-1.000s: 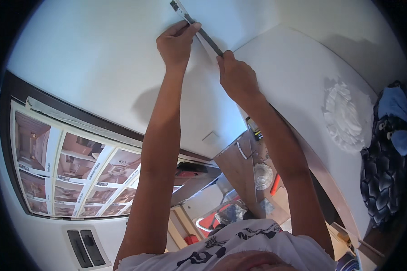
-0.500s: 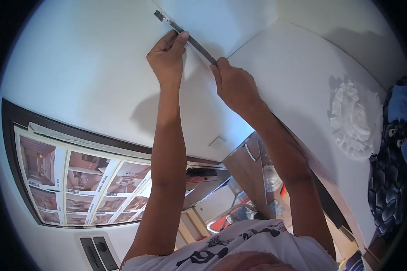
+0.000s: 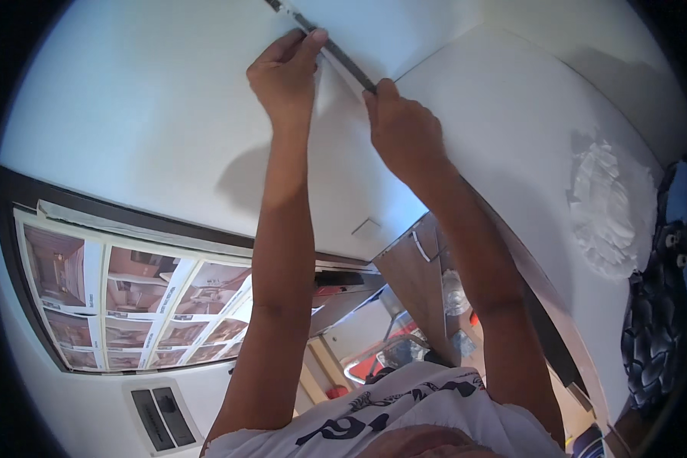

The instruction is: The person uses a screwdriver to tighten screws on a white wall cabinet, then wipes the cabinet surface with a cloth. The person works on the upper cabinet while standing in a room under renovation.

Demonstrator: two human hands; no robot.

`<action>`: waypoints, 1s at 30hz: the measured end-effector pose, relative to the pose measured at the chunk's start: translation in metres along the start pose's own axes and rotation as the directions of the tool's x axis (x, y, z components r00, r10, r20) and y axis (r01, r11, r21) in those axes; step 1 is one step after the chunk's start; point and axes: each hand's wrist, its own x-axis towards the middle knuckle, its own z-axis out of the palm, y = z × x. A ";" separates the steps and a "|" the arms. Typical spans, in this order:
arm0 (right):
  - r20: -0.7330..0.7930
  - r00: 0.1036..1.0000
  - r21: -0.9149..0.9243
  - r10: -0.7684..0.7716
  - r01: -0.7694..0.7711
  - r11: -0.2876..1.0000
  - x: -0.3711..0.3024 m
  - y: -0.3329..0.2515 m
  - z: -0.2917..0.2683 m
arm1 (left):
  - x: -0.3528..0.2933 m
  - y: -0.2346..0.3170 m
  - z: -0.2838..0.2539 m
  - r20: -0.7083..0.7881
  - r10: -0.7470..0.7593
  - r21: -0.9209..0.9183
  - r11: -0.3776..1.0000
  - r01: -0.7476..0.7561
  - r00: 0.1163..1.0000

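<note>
A narrow dark strip (image 3: 347, 62) with a pale edge slants across the top of the head view, close to the white wall panel (image 3: 175, 114). My left hand (image 3: 284, 80) pinches it near its upper part between thumb and fingers. At the lower end, my right hand (image 3: 406, 133) is closed around it, thumb along the near side. The strip's upper tip runs out of the picture, and its lower tip is hidden in my right hand. Whether the strip touches the panel I cannot tell.
A dark-framed board of photo sheets (image 3: 141, 298) is at left, above a dark switch plate (image 3: 164, 418). White ruffled fabric (image 3: 611, 210) and a dark quilted item (image 3: 653, 336) hang at right. A brown cabinet door with a handle (image 3: 416, 278) stands below my right forearm.
Both hands and the strip sit slightly higher in the picture, and the strip's upper tip has left the view. My grip on it looks the same.
</note>
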 end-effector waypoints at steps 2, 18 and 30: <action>-0.014 1.000 -0.007 0.002 -0.002 1.000 0.002 0.001 0.003 | 0.001 -0.004 0.003 -0.024 -0.005 -0.005 1.000 0.005 1.000; 0.020 1.000 -0.132 0.003 0.000 0.991 -0.008 0.001 -0.011 | -0.001 -0.011 0.006 0.007 -0.027 -0.201 0.979 0.028 1.000; 0.002 1.000 -0.142 0.020 -0.020 0.990 -0.001 -0.005 -0.007 | 0.006 -0.005 0.004 -0.010 -0.068 -0.080 0.995 0.067 0.998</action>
